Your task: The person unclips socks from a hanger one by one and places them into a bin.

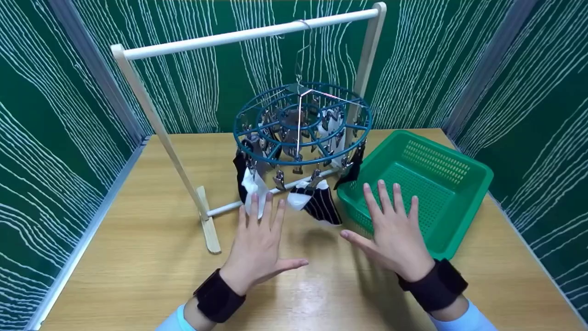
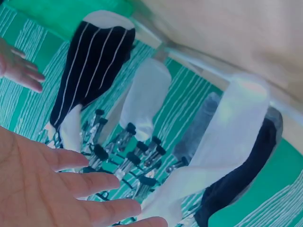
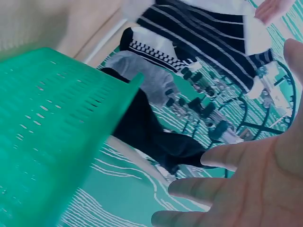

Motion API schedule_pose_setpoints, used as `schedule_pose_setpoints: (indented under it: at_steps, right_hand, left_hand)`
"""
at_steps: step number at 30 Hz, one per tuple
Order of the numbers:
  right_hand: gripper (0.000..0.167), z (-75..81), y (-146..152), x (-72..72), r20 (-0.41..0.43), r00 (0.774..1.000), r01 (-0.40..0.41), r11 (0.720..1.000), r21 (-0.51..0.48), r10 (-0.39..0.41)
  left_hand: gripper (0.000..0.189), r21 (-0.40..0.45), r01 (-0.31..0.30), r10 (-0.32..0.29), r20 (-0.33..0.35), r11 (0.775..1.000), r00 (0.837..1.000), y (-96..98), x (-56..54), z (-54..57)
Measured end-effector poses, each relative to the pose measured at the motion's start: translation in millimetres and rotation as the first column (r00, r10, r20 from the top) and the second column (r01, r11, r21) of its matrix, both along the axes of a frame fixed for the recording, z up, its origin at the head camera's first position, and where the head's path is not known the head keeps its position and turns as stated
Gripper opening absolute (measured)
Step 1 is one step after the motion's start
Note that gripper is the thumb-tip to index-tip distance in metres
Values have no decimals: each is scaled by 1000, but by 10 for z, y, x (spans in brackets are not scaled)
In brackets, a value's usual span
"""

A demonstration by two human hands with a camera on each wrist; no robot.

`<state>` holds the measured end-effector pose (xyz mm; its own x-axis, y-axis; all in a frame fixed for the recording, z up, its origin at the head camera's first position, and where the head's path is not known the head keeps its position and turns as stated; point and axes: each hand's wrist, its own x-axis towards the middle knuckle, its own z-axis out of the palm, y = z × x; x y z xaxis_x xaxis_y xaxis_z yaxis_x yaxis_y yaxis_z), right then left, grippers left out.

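Both hands are spread flat, palms down and fingers straight, with nothing in them. My left hand (image 1: 257, 250) is in front of the hanging white sock (image 1: 254, 186), its fingertips overlapping that sock in the head view. My right hand (image 1: 396, 234) reaches over the near left side of the green basket (image 1: 469, 207). Between and beyond them hangs a round blue-green clip hanger (image 1: 301, 162) with several metal clips. A black sock with white stripes (image 2: 92, 71) hangs from its front. A plain black sock (image 3: 147, 132) hangs on the basket's side, and a grey sock (image 3: 142, 75) farther back.
A wooden stand with a white top rail (image 1: 252, 34) carries the hanger by its hook. The stand's left foot (image 1: 211, 234) rests on the wooden table (image 1: 138, 276). Green walls with white wavy lines (image 1: 46, 138) enclose the table at the back and sides.
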<state>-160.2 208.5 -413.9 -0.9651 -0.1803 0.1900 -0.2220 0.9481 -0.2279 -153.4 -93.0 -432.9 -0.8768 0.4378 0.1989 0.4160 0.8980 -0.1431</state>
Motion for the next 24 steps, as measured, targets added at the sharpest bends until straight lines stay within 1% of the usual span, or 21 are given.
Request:
schedule_pose_setpoints:
  at_steps: [2, 5, 7, 9, 11, 13, 15, 16, 18, 21, 24]
  right_hand:
    - [111, 40, -22, 11, -18, 1000, -12, 1000, 1, 12]
    - [110, 101, -62, 20, -63, 998, -29, 1000, 1, 29]
    - [109, 138, -90, 22, -104, 993, -48, 999, -11, 46]
    - [107, 169, -119, 15, -151, 987, -68, 997, -34, 62]
    - [106, 195, -147, 5, -195, 978, -93, 994, -62, 79]
    - [104, 219, -179, -12, -227, 970, -114, 989, -96, 89]
    - [101, 241, -212, -32, -261, 961, -133, 983, -125, 97]
    - [99, 249, -228, -41, -276, 956, -142, 980, -142, 99]
    - [94, 264, -259, -57, -304, 947, -162, 971, -177, 102]
    - [86, 286, -306, -87, -349, 930, -201, 952, -229, 113]
    - [78, 314, -354, -130, -373, 919, -237, 931, -276, 124]
  left_hand:
    - [133, 14, 4, -4, -7, 1000, 1000, -8, 8, 24]
    - [131, 43, 20, -18, -42, 999, 999, -9, 11, 59]
    - [126, 95, 47, -39, -87, 994, 995, -7, -10, 71]
    - [118, 166, 89, -65, -145, 982, 987, -1, -41, 79]
    - [105, 242, 148, -96, -214, 959, 972, 10, -92, 77]
    - [91, 312, 200, -114, -273, 929, 955, 27, -147, 78]
    - [78, 374, 239, -122, -311, 896, 943, 47, -199, 81]
    - [74, 401, 248, -119, -320, 882, 940, 59, -224, 81]
    - [68, 454, 254, -109, -322, 854, 941, 85, -259, 91]
    - [63, 509, 252, -94, -315, 823, 944, 125, -300, 117]
    - [61, 557, 239, -89, -283, 795, 955, 162, -347, 152]
